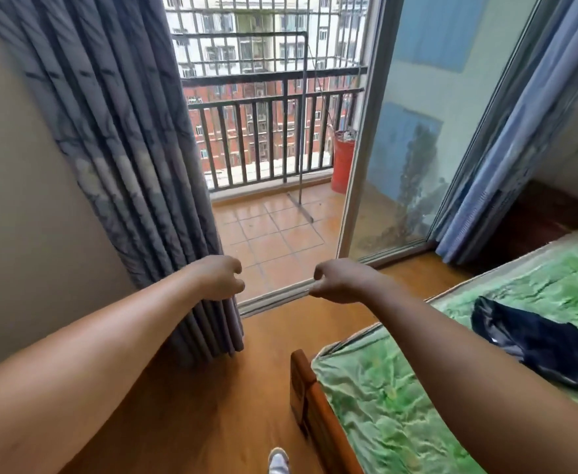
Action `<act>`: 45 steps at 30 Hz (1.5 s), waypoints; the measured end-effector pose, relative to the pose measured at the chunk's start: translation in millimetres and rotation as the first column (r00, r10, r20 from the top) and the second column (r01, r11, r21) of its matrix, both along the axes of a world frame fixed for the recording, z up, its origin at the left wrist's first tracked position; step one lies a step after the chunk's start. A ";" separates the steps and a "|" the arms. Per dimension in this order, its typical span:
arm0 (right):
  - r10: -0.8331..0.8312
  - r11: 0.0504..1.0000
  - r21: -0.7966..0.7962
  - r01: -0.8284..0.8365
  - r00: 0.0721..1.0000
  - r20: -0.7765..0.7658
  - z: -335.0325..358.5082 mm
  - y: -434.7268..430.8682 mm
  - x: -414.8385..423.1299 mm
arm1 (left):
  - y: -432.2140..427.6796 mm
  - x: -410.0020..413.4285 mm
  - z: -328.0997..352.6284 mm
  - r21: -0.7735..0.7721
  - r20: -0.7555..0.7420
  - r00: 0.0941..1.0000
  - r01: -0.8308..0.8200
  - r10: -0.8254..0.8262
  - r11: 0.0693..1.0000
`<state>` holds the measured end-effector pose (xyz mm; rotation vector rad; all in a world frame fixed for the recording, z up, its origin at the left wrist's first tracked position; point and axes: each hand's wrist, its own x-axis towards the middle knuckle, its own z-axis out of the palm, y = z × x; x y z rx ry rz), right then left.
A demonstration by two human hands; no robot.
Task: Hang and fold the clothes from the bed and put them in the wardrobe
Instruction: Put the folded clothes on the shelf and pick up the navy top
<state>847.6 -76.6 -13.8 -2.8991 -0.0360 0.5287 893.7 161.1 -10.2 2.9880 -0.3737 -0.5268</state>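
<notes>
Hovering hands (217, 277) (340, 280) curl, seemingly empty.

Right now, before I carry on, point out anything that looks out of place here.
A dark garment lies crumpled, not folded, on the green bed cover at right. The glass door pane carries a dark mottled patch low down, stain or reflection, I cannot tell. Nothing else stands out.
</notes>
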 end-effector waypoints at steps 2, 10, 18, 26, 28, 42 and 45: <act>-0.030 1.000 -0.003 0.030 1.000 0.003 5.1 -19.2 49.4 | -20.9 49.6 2.3 -0.001 0.000 1.000 0.019 -0.019 1.000; -0.251 0.968 0.011 0.252 0.967 -0.039 11.8 -104.4 189.0 | -109.2 227.8 17.6 0.054 -0.001 0.975 0.220 -0.220 0.974; -0.567 0.822 0.010 0.570 0.820 -0.081 -17.8 -194.2 264.7 | -247.0 380.6 -8.5 0.008 -0.019 0.847 0.531 -0.531 0.847; -0.819 0.570 0.007 0.822 0.569 -0.077 -29.4 -251.2 340.8 | -355.1 504.7 -49.6 0.022 -0.059 0.642 0.767 -0.765 0.642; -0.860 0.504 0.000 0.864 0.502 -0.096 -34.4 -263.2 335.7 | -382.9 519.7 -56.2 0.025 -0.075 0.580 0.814 -0.811 0.580; -0.983 -0.016 0.002 1.000 -0.015 -0.183 -106.5 -375.1 156.9 | -648.6 372.9 -106.7 0.001 -0.178 -0.100 0.995 -0.979 -0.102; -0.975 -0.144 0.065 0.987 -0.131 -0.179 -130.8 -421.6 124.4 | -720.7 337.0 -126.5 0.038 -0.192 -0.184 0.980 -0.964 -0.194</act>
